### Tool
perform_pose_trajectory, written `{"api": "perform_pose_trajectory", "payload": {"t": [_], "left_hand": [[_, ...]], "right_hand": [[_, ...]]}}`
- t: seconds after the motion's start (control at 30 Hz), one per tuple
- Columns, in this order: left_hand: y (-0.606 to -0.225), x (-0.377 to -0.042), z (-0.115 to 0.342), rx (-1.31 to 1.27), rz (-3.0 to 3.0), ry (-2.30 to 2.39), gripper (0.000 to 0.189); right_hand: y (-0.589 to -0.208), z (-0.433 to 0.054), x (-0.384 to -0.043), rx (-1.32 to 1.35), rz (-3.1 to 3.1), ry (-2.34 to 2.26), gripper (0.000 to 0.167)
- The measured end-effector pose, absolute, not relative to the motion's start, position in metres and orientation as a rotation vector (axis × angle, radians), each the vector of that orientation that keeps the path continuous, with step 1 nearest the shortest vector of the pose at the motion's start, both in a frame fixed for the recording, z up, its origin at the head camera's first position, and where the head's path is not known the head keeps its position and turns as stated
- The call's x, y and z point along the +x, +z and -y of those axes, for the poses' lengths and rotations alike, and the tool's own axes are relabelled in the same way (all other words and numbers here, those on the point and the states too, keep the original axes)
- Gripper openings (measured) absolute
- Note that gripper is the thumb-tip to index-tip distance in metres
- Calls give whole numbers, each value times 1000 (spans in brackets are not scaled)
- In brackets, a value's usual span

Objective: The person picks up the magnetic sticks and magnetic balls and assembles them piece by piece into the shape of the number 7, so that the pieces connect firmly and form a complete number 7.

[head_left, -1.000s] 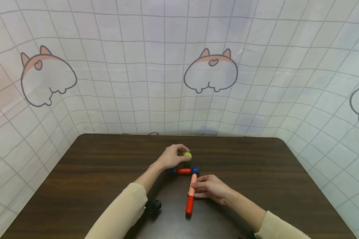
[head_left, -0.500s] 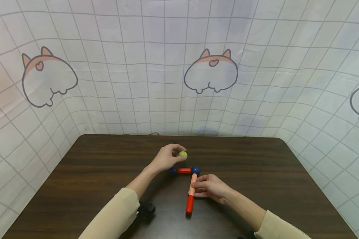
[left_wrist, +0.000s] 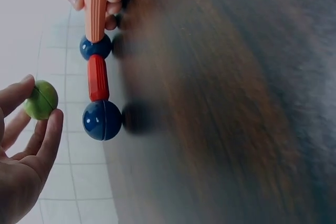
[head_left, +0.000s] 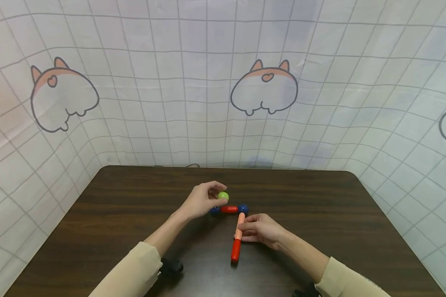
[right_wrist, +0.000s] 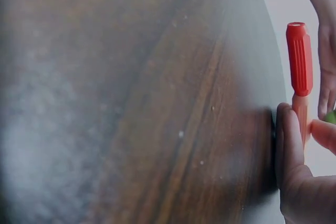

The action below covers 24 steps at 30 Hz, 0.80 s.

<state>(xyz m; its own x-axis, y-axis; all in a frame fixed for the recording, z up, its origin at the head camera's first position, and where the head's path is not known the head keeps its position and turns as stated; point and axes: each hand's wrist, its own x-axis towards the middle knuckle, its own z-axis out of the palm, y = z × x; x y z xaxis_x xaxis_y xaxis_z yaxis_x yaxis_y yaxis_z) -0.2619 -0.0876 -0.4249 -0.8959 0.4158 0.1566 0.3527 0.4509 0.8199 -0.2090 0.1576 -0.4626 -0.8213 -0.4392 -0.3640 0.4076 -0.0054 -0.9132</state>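
My left hand (head_left: 201,201) pinches a green ball (left_wrist: 42,100) between thumb and fingertips, close over the left end of a ball-and-stick piece. That piece is a short red rod (left_wrist: 97,78) with a dark blue ball (left_wrist: 102,120) at one end and another blue ball (head_left: 243,209) at the other. My right hand (head_left: 264,231) grips a peach rod (head_left: 240,225) between thumb and fingers. A longer-looking red rod (right_wrist: 300,59) continues from the peach rod's near end, and its far end meets the right blue ball.
A dark wooden table (head_left: 134,198) lies beneath both hands. Behind it hangs a white gridded curtain (head_left: 193,103) with cartoon prints. Black wrist devices, such as the left wrist camera (head_left: 171,266), sit under the forearms close to the tabletop.
My left hand has drawn leftward with the green ball, uncovering more of the left blue ball, and dipped slightly. My right hand keeps its grip on the peach rod, nearly still.
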Motion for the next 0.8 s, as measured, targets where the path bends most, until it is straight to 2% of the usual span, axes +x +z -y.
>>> {"api": "perform_pose_trajectory", "payload": {"t": [0.8], "left_hand": [[-426,-222,105,761,-2525,1492,32]], "right_hand": [[-458,-157,-215,10,-1717,-1863,39]]}}
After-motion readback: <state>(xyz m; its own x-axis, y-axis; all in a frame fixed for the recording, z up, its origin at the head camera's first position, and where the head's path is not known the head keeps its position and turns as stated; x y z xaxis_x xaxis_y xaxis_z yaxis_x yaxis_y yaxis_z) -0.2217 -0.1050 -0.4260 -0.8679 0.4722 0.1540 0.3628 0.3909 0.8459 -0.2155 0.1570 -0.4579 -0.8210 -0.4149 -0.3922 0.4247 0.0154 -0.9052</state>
